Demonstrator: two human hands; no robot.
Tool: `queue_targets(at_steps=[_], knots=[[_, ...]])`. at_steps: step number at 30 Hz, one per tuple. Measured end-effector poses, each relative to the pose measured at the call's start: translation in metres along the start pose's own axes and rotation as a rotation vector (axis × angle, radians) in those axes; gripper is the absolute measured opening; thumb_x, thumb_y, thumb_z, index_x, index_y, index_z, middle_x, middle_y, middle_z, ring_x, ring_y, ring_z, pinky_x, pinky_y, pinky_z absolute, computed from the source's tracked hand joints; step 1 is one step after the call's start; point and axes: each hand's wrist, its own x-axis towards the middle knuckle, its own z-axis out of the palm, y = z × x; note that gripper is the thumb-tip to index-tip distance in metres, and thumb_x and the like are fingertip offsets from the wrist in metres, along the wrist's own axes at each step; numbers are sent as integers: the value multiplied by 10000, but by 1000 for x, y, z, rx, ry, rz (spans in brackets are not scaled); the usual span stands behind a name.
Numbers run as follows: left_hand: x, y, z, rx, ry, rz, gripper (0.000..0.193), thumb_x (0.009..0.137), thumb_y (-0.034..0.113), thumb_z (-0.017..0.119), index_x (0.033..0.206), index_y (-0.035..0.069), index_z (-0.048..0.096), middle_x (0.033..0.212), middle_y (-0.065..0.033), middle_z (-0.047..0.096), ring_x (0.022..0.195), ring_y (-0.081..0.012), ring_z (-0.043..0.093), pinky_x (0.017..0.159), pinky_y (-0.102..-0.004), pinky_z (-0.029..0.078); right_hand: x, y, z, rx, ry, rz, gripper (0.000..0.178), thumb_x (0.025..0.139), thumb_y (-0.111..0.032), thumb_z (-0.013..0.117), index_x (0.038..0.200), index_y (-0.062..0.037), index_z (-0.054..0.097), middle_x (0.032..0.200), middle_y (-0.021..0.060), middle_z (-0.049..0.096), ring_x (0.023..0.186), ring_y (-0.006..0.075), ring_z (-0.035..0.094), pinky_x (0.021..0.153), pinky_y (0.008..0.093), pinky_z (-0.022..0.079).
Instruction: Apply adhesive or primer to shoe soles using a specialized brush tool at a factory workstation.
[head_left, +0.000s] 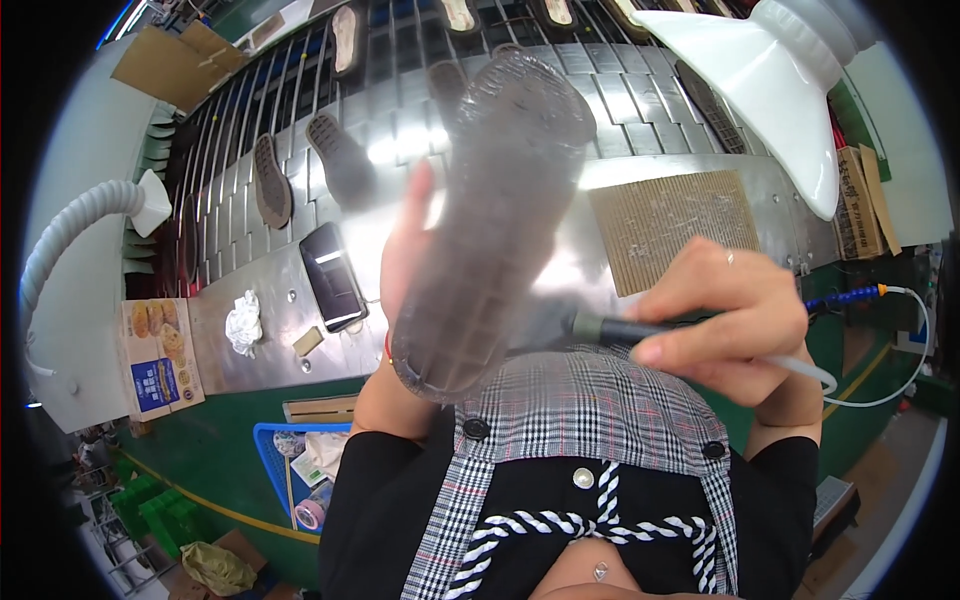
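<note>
My left hand (pixel 404 265) holds up a dark grey-brown shoe sole (pixel 490 220). The sole stands tilted, its grid-patterned face towards me, smeared by motion. A thumb shows at its left edge, while the other fingers are hidden behind it. In my right hand (pixel 735 315) is a dark-handled brush (pixel 615 330), gripped between thumb and fingers, with a thin white hose running off from it. The blurred brush head sits beside the lower right side of the sole; whether they touch, I cannot tell.
Several soles, such as a brown one (pixel 272 182), lie on the metal slat conveyor (pixel 235 215). A corrugated board (pixel 680 225), a phone (pixel 333 277) and crumpled white tissue (pixel 243 322) rest on the metal ledge. White extraction hoods (pixel 775 80) flank both sides. A blue basket (pixel 268 450) stands lower left.
</note>
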Motion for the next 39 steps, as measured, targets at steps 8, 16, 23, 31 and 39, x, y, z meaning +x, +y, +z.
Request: queue_targets(at_steps=[8, 16, 23, 31, 39], knots=[[-7, 5, -3, -135, -58, -144, 762, 996, 580, 320, 1462, -22, 343, 1445, -338, 375, 1309, -481, 428, 1028, -632, 402, -3, 1, -11, 93, -57, -35, 151, 738, -98, 738, 881, -61, 765, 855, 136, 706, 684, 235, 637, 595, 311, 491], [-12, 14, -9, 11, -122, -231, 716, 1005, 574, 332, 1458, 21, 381, 1453, -207, 452, 1286, -343, 494, 1104, -430, 378, -9, 7, -23, -24, 67, -10, 196, 707, -94, 762, 900, -60, 765, 861, 142, 705, 700, 238, 643, 586, 306, 481], [-23, 11, -11, -67, -123, -162, 786, 986, 612, 285, 1491, 10, 314, 1487, -310, 338, 1333, -496, 397, 1051, -662, 347, -15, 18, -31, 12, 69, -20, 230, 702, -76, 760, 931, -50, 769, 870, 158, 699, 716, 245, 644, 614, 306, 493], [-10, 14, -17, -147, -157, -265, 831, 977, 643, 265, 1466, -24, 347, 1442, -323, 398, 1287, -508, 446, 1093, -621, 322, -5, 9, -11, 91, 57, -60, 268, 683, -69, 757, 950, -64, 765, 899, 161, 706, 693, 240, 640, 601, 305, 478], [-11, 15, -8, -271, -94, -284, 861, 975, 653, 249, 1452, -58, 339, 1399, -353, 424, 1240, -505, 492, 1036, -621, 403, -7, 12, -1, 109, 22, -26, 128, 752, -143, 750, 863, -79, 760, 849, 170, 718, 669, 222, 654, 579, 308, 447]])
